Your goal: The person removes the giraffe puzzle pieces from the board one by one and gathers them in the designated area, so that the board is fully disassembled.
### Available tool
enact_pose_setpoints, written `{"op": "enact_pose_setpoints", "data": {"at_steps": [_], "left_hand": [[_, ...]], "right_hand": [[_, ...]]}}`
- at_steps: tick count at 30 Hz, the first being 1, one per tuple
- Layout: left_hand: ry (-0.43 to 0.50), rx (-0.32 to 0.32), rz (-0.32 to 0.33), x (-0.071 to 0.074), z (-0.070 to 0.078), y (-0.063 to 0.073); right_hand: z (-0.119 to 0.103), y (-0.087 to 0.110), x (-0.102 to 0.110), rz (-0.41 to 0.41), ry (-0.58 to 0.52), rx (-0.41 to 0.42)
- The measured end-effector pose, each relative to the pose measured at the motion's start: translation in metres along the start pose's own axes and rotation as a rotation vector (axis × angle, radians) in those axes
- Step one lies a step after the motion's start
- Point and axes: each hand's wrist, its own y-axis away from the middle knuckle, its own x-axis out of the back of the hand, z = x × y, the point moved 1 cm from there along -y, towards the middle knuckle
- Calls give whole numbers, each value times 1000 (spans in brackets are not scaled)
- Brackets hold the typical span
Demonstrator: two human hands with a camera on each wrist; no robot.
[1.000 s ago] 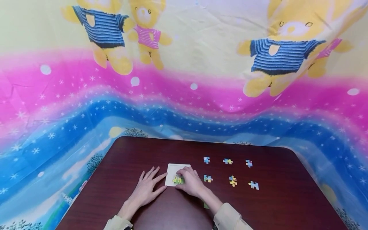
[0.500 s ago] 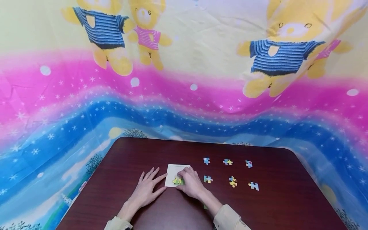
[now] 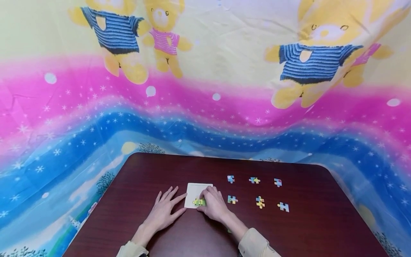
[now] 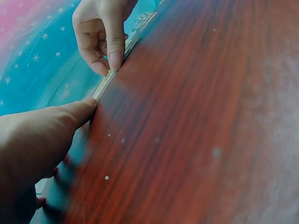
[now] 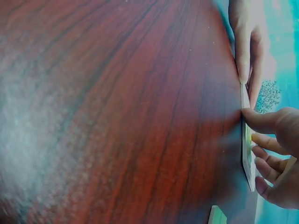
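In the head view a white puzzle board lies on the dark table, with yellow-green jigsaw pieces at its near edge. My left hand rests on the table with fingers spread; its index finger and thumb touch the board's left edge. My right hand is over the board's right side, thumb at the near edge and fingers curled. In the right wrist view its thumb and index finger pinch at a yellow-green jigsaw piece on the board. The right hand hides part of that piece in the head view.
Several loose jigsaw pieces lie to the right in two rows, among them a yellow one and a light blue one. A green piece lies near the right forearm. A printed cloth hangs behind the table.
The right index finger has shifted slightly nearer over the yellow-green piece. The left hand and the loose pieces stay where they were.
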Motion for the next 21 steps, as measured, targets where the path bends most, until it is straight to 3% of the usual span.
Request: {"op": "enact_pose_setpoints", "data": {"at_steps": [8,15,21], "left_hand": [[2,-14,16,-2,-3,-1],[6,-14,16,-1,-2,-1],[10,-9,11,-1,-2,0]], "right_hand": [[3,1,-5,12,-75,58],[0,1,-7,-39,-109,-5],[-1,4,-8,13,-44,-19]]}}
